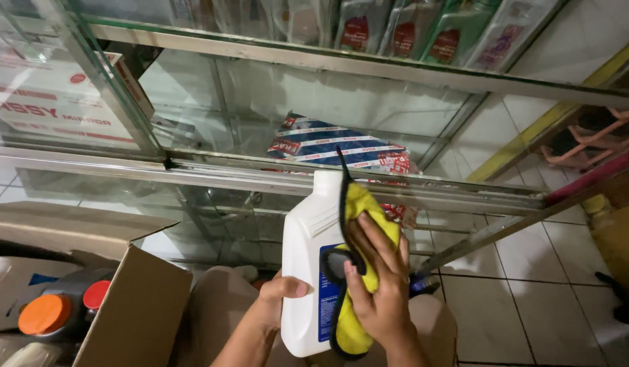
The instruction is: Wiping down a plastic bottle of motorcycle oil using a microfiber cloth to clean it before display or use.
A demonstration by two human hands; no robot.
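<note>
Glass shelving stood at twelve o'clock. Left hand (pixel 277 299) gripped white jug (pixel 308 272); right hand (pixel 379 285) pressed yellow cloth (pixel 365 211) on it. Jug judged rigid, slick, probably heavy; hold low.

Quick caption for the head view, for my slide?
Left hand steadies a white jug while right hand presses a yellow cloth against it.

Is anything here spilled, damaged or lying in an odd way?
Nothing stands out. The left hand holds the white bottle upright, the right hand presses a yellow cloth against it, and no liquid shows on it. The cardboard box is open, with capped bottles inside.
</note>
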